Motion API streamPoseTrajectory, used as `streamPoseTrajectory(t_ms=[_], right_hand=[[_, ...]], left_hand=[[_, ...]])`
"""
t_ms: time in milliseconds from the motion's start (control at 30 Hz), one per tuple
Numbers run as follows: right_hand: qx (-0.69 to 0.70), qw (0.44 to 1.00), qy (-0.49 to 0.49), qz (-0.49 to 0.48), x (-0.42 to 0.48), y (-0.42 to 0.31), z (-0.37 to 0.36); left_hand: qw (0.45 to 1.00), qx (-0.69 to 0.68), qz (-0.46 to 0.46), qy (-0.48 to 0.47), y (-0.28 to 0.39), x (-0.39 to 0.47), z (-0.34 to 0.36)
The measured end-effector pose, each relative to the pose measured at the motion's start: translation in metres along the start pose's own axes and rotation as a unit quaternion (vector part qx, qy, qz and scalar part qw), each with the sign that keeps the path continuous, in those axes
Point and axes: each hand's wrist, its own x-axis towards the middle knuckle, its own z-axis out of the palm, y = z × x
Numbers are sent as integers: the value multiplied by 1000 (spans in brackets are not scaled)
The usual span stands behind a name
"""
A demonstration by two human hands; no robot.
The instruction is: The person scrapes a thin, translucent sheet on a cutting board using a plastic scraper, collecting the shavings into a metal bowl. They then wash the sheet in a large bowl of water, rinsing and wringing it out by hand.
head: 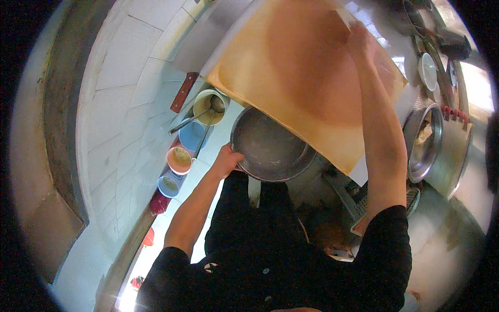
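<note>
My left hand grips the left rim of a round, dark metal pan, with the thumb over the rim. Part of the pan lies hidden beneath the edge of a large yellowish-brown board that spans the upper middle. Over the board's upper right reaches my right arm. My right hand is blurred there, and its fingers and whatever they touch cannot be made out. A darker patch, perhaps wet or shadowed, covers the board near it.
Left of the pan, a cream container holds metal ladles beside several cups, including a blue one. A red-handled tool lies by the tiled wall. To the right are a metal basin and a white bowl.
</note>
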Motion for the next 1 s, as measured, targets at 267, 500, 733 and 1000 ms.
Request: streamPoseTrajectory(t_ms=[267, 500, 733, 1000], right_hand=[[289, 923, -175, -184, -81, -154, 32], [237, 842, -154, -459, -202, -196, -44], [252, 853, -147, -432, -284, -119, -97], [157, 981, -55, 95, -265, 83, -126]], left_hand=[[1000, 18, -3, 11, 4, -4, -11], [1000, 4, 13, 25, 25, -14, -13], [999, 22, 11, 30, 24, -1, -16], [996, 85, -15, 16, 24, 8, 2]])
